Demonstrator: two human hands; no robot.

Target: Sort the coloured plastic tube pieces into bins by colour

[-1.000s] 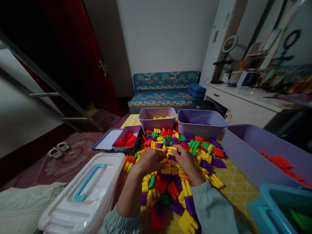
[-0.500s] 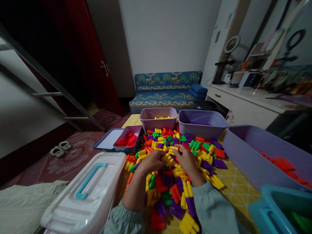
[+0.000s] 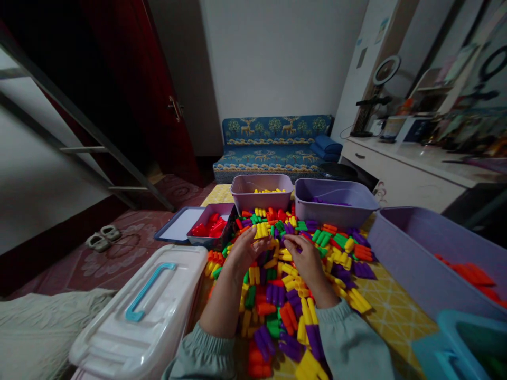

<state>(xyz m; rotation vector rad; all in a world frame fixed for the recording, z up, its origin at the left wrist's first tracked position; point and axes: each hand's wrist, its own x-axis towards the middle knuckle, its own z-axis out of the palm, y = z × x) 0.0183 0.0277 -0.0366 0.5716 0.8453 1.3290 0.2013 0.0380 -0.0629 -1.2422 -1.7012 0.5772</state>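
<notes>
A wide heap of plastic building blocks [image 3: 277, 293] in yellow, purple, red, orange and green covers the table in front of me. My left hand [image 3: 246, 252] is raised a little over the heap's middle, thumb and fingers closed round a yellow block [image 3: 261, 230] made of joined tubes. Just to its right, my right hand [image 3: 306, 258] hovers over the blocks with its fingertips drawn together. A bit of purple shows at those fingertips; whether they hold it or it lies behind them is unclear.
Behind the heap stand a bin with yellow blocks [image 3: 261, 199] and a bin with purple ones [image 3: 336, 211]. A large purple bin [image 3: 407, 258] and a teal bin [image 3: 431, 353] flank the right. Leftward are a small box of red pieces [image 3: 212, 243] and a lidded white container [image 3: 158, 301].
My left hand has turned and lifted slightly to the left with the yellow block. My right hand's fingertips have left the yellow block they touched. The view has shifted slightly.
</notes>
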